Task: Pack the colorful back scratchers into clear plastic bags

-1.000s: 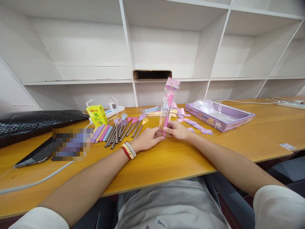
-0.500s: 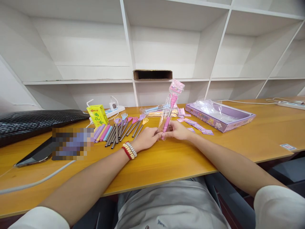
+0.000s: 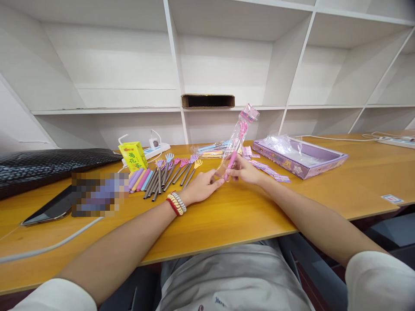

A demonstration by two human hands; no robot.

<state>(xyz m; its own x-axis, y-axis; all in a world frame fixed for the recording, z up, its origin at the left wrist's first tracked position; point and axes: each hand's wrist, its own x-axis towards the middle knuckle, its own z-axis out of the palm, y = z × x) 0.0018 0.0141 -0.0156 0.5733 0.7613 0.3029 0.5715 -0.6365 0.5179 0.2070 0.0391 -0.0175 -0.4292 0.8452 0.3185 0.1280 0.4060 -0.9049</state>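
1. Scratcher [image 3: 235, 149], pink: we found it in a clear bag [image 3: 228, 152], tilted rightward above the desk [image 3: 207, 229].
2. Right grip [image 3: 244, 169]: we saw it closed around the scratcher's pink handle, through the bag.
3. Left grip [image 3: 202, 187]: at the bag's lower end; we could not tell whether it pinched.
4. Spare scratchers [image 3: 159, 180], several: we noted them beside coloured tubes [image 3: 142, 179].
5. Purple tray [image 3: 280, 161]: we listed clear film [image 3: 282, 144] inside, cards [image 3: 270, 169] nearby.

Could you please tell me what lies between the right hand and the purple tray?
In the head view, a row of purple cards lies on the table between the right hand and the purple tray.
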